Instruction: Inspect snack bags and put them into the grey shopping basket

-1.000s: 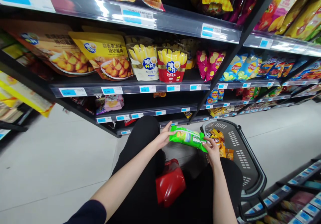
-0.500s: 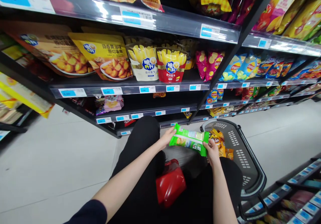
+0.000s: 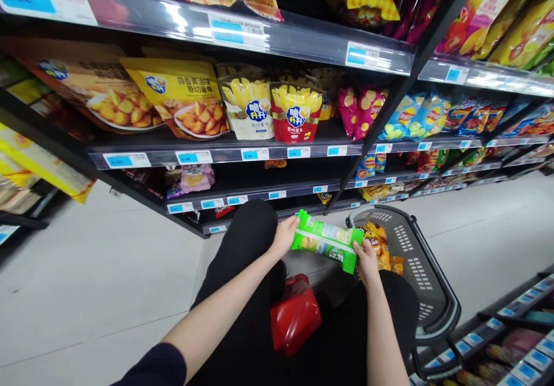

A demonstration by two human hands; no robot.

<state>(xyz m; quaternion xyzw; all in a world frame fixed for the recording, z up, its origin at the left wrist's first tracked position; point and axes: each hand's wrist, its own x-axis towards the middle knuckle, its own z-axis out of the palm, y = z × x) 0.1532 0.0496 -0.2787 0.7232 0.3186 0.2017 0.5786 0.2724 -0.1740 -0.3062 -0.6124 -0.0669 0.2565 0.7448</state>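
Your left hand [image 3: 283,237] pinches one end of the green packet [image 3: 326,240] and your right hand [image 3: 367,259] grips the other, holding it above your knees, just beside the basket [image 3: 426,285], which seems to hold snack bags [image 3: 381,244].

I am seeing both hands occupying the small space above my knees: the left hand [image 3: 283,237] and the right hand [image 3: 367,259] are gripping the ends of a green packet [image 3: 328,240]. Just beside the right hand, the dark basket [image 3: 426,276] is standing on the floor, and snack bags [image 3: 381,244] are filling its near end. Ahead, the lower shelf edges [image 3: 255,193] are closing the way forward. A red object [image 3: 295,315] is sitting between my legs. To the left, the pale floor [image 3: 95,270] is lying open.
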